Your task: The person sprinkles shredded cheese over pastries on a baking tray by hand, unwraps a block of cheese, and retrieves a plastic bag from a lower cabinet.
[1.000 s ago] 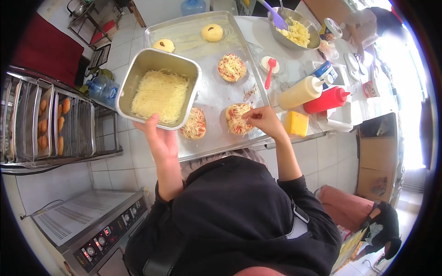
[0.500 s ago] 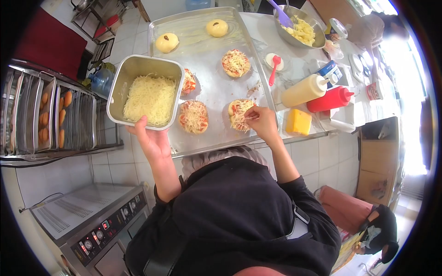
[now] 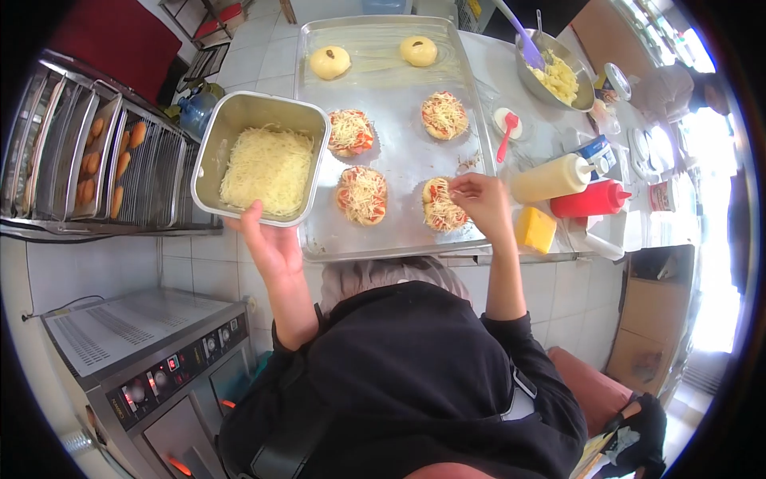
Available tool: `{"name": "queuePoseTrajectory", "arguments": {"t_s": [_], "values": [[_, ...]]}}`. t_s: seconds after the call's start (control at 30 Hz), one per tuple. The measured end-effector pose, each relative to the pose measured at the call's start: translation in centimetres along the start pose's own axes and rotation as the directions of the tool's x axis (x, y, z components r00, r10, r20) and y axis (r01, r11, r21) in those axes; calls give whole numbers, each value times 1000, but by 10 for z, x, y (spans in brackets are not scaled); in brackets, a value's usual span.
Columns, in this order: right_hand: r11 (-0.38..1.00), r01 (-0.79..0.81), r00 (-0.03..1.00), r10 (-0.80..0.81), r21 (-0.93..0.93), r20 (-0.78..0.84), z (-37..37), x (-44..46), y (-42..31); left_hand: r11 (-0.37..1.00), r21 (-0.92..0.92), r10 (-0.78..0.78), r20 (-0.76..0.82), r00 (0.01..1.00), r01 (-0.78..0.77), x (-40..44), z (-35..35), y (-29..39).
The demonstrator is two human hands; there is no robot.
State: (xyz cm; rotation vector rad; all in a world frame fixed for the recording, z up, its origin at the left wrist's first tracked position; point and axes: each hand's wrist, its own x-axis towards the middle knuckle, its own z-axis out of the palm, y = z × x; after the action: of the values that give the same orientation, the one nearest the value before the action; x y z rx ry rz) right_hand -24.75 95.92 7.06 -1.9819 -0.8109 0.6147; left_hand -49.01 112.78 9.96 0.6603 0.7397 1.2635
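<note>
My left hand point(image 3: 270, 247) grips the near edge of a square metal container point(image 3: 209, 152), thumb over the rim and fingers underneath. Grated cheese point(image 3: 267, 172) covers the container's bottom. Over the front right bun point(image 3: 441, 214), my right hand point(image 3: 483, 203) has its fingertips pinched together above the topping, apparently with a few cheese shreds. That bun carries red sauce and grated cheese. Three similarly topped buns, at front left point(image 3: 363, 195), middle left point(image 3: 351, 132) and back right point(image 3: 444, 116), share the metal baking tray point(image 3: 399, 164). Two plain round buns point(image 3: 329, 62) lie at its far end.
Right of the tray are a yellow cheese block point(image 3: 535, 230), a cream squeeze bottle point(image 3: 550, 179), a red squeeze bottle point(image 3: 590, 199), a red spatula point(image 3: 506, 137) and a metal bowl point(image 3: 586, 92). A tray rack point(image 3: 144, 172) stands left, with an oven point(image 3: 171, 359) below.
The view has shifted, so the tray appears farther right. My right hand's fingers have lifted slightly and moved toward the bun's upper part. My left hand keeps holding the container.
</note>
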Motion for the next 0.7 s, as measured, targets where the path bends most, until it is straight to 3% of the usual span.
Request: {"name": "queuePoseTrajectory", "arguments": {"t_s": [0.17, 0.27, 0.3, 0.4, 0.57, 0.67, 0.7], "values": [[990, 127, 968, -110, -60, 225, 64, 7, -31, 999, -47, -1, -51, 999, -1, 6, -26, 1], [995, 100, 968, -98, 2, 230, 91, 2, -31, 1000, -20, -7, -95, 995, 5, 10, -35, 9], [985, 125, 971, -98, -118, 216, 96, 3, -32, 1000, -20, -18, -94, 995, 16, 14, -41, 11], [970, 130, 982, -97, -205, 162, 110, 9, -30, 999, -24, -39, -87, 995, 37, 33, -63, 24], [985, -34, 995, 18, -168, -93, 127, 16, -52, 999, -16, -40, -13, 999, 40, 73, -81, 48], [967, -54, 993, 26, -249, -117, 133, 18, -69, 998, 12, -66, -11, 998, 66, 99, -93, 60], [969, 48, 984, -87, -243, -153, 139, 16, -51, 997, 11, -80, -6, 997, 80, 108, -95, 62]]}}
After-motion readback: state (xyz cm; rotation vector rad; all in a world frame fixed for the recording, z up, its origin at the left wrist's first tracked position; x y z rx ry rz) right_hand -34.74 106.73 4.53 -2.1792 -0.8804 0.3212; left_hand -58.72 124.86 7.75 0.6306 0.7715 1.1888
